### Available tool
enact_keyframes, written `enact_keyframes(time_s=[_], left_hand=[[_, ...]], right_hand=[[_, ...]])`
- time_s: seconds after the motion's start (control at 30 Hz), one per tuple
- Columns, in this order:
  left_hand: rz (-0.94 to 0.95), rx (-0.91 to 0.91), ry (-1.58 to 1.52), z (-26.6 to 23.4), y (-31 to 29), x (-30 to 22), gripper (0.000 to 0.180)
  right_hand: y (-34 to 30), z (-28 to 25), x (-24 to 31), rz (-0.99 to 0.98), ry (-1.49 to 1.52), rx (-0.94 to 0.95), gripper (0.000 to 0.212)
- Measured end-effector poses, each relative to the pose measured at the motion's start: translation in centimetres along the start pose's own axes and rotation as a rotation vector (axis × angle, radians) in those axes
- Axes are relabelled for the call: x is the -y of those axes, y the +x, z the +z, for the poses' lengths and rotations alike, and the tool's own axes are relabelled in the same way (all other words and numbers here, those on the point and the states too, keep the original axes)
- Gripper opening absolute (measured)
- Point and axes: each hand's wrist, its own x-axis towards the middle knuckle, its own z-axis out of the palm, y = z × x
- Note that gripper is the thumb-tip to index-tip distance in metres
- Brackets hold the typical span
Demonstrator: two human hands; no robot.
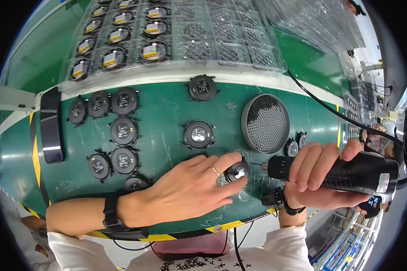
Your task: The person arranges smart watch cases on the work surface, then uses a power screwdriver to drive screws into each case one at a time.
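Observation:
My left hand (199, 183), with a ring on one finger, is closed round the edge of a small round black watch case (236, 172) on the green mat. A light reflects off the case's shiny middle. In my right hand (319, 169) is a black electric screwdriver (357, 174), lying nearly level with the fingers wrapped over its body. Its thin bit points left and ends close to the watch case; I cannot tell whether they touch. Beyond my left hand lies another round watch case (198, 134), and farther back one more watch case (203, 88).
A round grey screw dish (265, 124) holds small black pieces in its dimpled plate. Several watch cases (124, 131) lie at left, beside a long black slab (52, 126). Clear plastic trays (194, 52) with watch parts stand at the back. A black cable (334, 113) crosses at right.

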Motion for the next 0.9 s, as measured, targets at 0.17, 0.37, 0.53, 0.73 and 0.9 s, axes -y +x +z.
enact_keyframes(time_s=[0.17,0.37,0.53,0.73,0.9], left_hand=[[-0.037,-0.095,0.096,1.2,0.8,-0.3,0.053],[-0.021,-0.13,0.2,1.7,0.6,0.4,0.058],[-0.007,-0.148,0.246,2.2,0.3,0.7,0.057],[-0.007,-0.149,0.244,2.1,0.5,0.7,0.054],[-0.005,-0.161,0.244,2.2,0.5,0.8,0.053]], right_hand=[[0.2,-0.6,-0.5,-0.067,-0.049,0.16,0.066],[0.5,-1.1,-0.9,-0.062,-0.102,0.289,0.058],[0.3,-1.4,-0.8,-0.039,-0.164,0.29,0.057],[0.5,-1.2,-0.7,-0.013,-0.16,0.306,0.056],[0.6,-1.2,-0.6,-0.01,-0.176,0.307,0.055]])
